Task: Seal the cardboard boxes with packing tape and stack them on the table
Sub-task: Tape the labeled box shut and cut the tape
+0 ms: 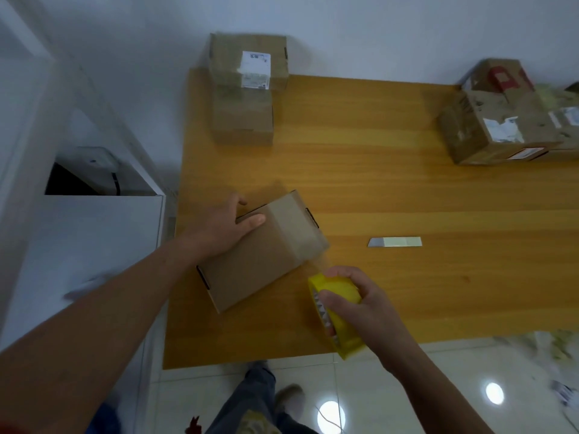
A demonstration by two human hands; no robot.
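A flat brown cardboard box [266,252] lies near the front left of the wooden table [391,195]. My left hand [224,228] grips its far left edge, thumb on top and fingers over the side. My right hand [357,300] holds a yellow roll of packing tape [336,311] just off the box's right corner. A clear strip of tape runs from the roll up over the right part of the box top. Two sealed boxes [246,89] stand stacked at the table's back left corner.
A utility knife [394,242] lies on the table right of the box. Larger worn boxes [507,120] sit at the back right. A white cabinet [81,245] stands left of the table. My legs and the tiled floor show below the table's front edge.
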